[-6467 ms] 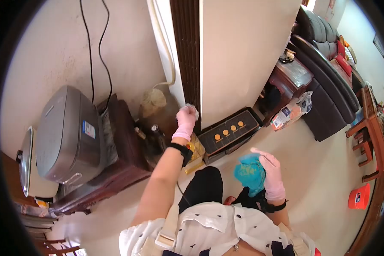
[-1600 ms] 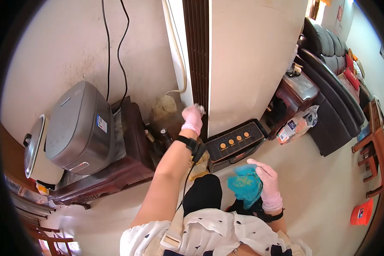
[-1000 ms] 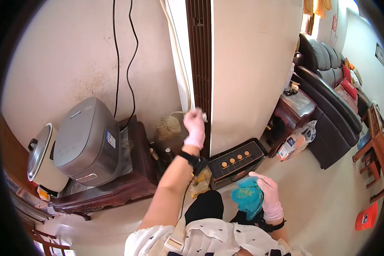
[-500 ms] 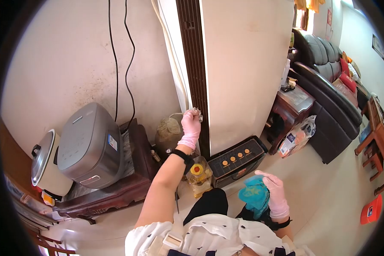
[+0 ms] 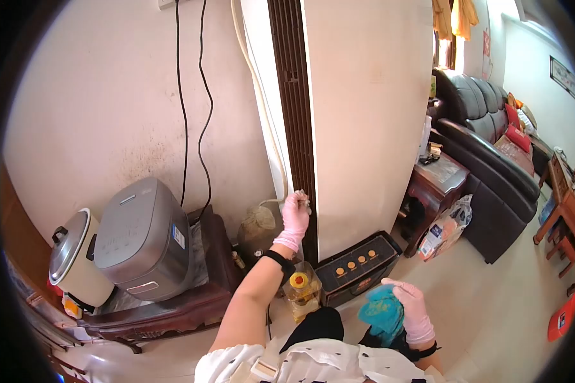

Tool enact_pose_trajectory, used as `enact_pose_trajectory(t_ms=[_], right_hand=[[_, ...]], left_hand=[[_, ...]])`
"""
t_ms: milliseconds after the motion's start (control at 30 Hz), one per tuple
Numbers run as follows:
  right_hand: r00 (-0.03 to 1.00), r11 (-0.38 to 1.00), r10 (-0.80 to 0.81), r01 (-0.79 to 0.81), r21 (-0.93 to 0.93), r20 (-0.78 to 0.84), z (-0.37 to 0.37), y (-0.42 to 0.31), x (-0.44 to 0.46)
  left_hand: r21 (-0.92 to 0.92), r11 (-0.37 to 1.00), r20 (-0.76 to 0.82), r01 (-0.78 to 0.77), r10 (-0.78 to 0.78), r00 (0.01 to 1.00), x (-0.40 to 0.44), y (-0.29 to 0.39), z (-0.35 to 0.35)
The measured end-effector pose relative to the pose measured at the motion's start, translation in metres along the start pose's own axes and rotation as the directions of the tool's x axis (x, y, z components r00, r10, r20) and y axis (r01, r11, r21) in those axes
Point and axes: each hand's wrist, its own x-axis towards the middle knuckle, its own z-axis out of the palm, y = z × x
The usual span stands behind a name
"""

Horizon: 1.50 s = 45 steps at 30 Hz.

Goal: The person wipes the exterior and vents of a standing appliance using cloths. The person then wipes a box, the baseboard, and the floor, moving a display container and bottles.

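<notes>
My left hand (image 5: 292, 223), in a pink glove, is reached out ahead with its fingers closed round a crumpled whitish cloth (image 5: 303, 203). That cloth lies against the dark slatted strip (image 5: 292, 108) beside a tall cream panel (image 5: 364, 127). Low on the right, my right hand (image 5: 412, 311), also pink-gloved, grips a bunched, thin teal plastic bag (image 5: 382, 313); the lower end hangs loose. Below my left forearm stands a clear oil jug (image 5: 302, 297) with a yellow and red cap. Behind the wrist is a large jar (image 5: 257, 223) with a covered top.
A grey rice cooker (image 5: 144, 242) and a lidded pot (image 5: 76, 255) sit on a dark wooden bench (image 5: 172, 319) at left. A black box with round gold marks (image 5: 358, 268) stands by the panel. Rightward are a side table (image 5: 437, 172), a bag (image 5: 447, 230) and a leather sofa (image 5: 492, 172).
The view has tilted up, so everything sits lower in the picture. My left hand remains at the slatted strip with the cloth; my right hand keeps hold of the teal bag.
</notes>
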Motion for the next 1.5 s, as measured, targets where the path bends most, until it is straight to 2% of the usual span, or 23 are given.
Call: enact_pose_trajectory(t_ms=[33,100,167,200,367,433,500,567,633,667,733,767,900,967,1000,1067,1100,1167,1200,1267,1300,1333,1500], right_hand=[[1.000,1.000,0.023,-0.023,-0.010,0.013,0.002,-0.003,0.001],[1.000,0.999,-0.023,0.023,-0.038,0.019,0.004,-0.016,0.001],[0.999,0.999,-0.045,0.045,-0.026,-0.012,0.000,-0.023,0.000],[0.999,0.999,-0.037,0.037,-0.010,-0.013,-0.002,-0.027,0.000],[0.995,0.998,-0.051,0.053,0.021,-0.088,-0.006,-0.015,-0.008],[0.997,1.000,0.014,-0.015,-0.019,-0.069,-0.008,-0.004,-0.014],[0.998,0.999,0.023,-0.025,-0.041,-0.051,-0.010,0.005,-0.014],[0.999,0.997,0.026,-0.029,-0.072,-0.038,-0.010,0.002,-0.016],[1.000,0.999,0.026,-0.026,-0.028,0.000,-0.006,-0.014,-0.017],[0.999,0.998,0.044,-0.045,-0.032,-0.011,-0.007,-0.020,-0.016],[0.999,1.000,0.001,-0.001,-0.005,-0.035,-0.011,-0.030,-0.014],[0.999,1.000,0.025,-0.025,-0.009,-0.040,-0.012,-0.031,-0.015],[0.984,0.992,-0.116,0.108,-0.061,-0.137,-0.012,-0.017,-0.015],[0.995,1.000,0.025,-0.024,0.012,-0.100,-0.008,-0.010,-0.014],[0.995,1.000,0.030,-0.030,-0.004,-0.099,-0.006,-0.008,-0.011],[0.999,0.999,0.035,-0.036,-0.038,-0.040,0.001,0.001,-0.008],[0.998,0.998,0.048,-0.050,-0.042,-0.039,0.002,0.005,-0.008],[0.999,1.000,0.015,-0.016,-0.024,-0.038,0.003,0.008,-0.002],[0.999,0.999,0.021,-0.022,-0.025,-0.044,0.003,0.008,-0.002],[0.997,0.999,-0.008,0.005,-0.033,-0.073,0.001,0.005,-0.002],[0.996,0.999,-0.003,0.001,-0.032,-0.084,-0.002,0.004,-0.001],[0.995,0.999,0.020,-0.024,-0.032,-0.097,-0.006,0.003,-0.002],[0.991,0.998,-0.023,0.014,-0.068,-0.131,-0.011,0.010,-0.003]], left_hand=[[0.391,0.885,0.023,-0.253,0.265,0.964,0.000,0.029,0.019],[0.102,0.858,0.008,-0.503,0.505,0.863,0.041,0.115,0.064],[0.288,0.637,0.138,-0.715,0.711,0.690,0.091,0.176,0.084],[0.324,0.700,0.169,-0.637,0.619,0.767,0.105,0.192,0.096],[0.489,0.587,0.068,-0.645,0.712,0.699,0.084,0.085,0.052],[0.400,0.759,-0.025,-0.514,0.570,0.821,0.025,0.035,0.028],[0.326,0.943,0.006,-0.066,0.067,0.998,-0.009,-0.014,-0.017],[0.173,0.984,-0.021,0.052,-0.049,0.999,-0.003,0.010,-0.014],[0.419,0.759,0.015,-0.498,0.542,0.840,0.047,0.047,0.008],[0.486,0.662,0.038,-0.571,0.637,0.770,0.067,0.084,0.029],[0.371,0.834,0.086,-0.408,0.407,0.909,0.076,0.142,0.068],[0.229,0.867,0.014,-0.443,0.452,0.892,0.080,0.129,0.070],[0.294,0.827,0.012,-0.478,0.497,0.868,0.016,0.051,0.031],[0.487,0.833,-0.050,-0.264,0.328,0.943,-0.022,-0.027,-0.013],[0.098,0.995,-0.150,0.015,0.000,0.989,-0.045,-0.070,-0.033],[0.714,0.676,-0.205,0.182,-0.047,0.978,-0.068,-0.060,-0.032],[0.713,0.673,-0.216,0.197,-0.056,0.975,-0.072,-0.062,-0.036],[0.892,0.367,-0.235,0.262,-0.117,0.965,-0.064,-0.061,-0.037],[0.894,0.360,-0.197,0.266,-0.217,0.956,-0.057,-0.059,-0.040],[0.859,0.507,-0.069,0.068,-0.017,0.997,-0.054,-0.034,-0.030],[0.599,0.800,0.011,0.029,-0.044,0.999,-0.041,-0.036,-0.033],[0.472,0.880,0.036,-0.051,0.038,0.999,-0.040,0.013,-0.003],[0.569,0.785,0.076,-0.246,0.247,0.966,-0.038,-0.019,-0.004]])
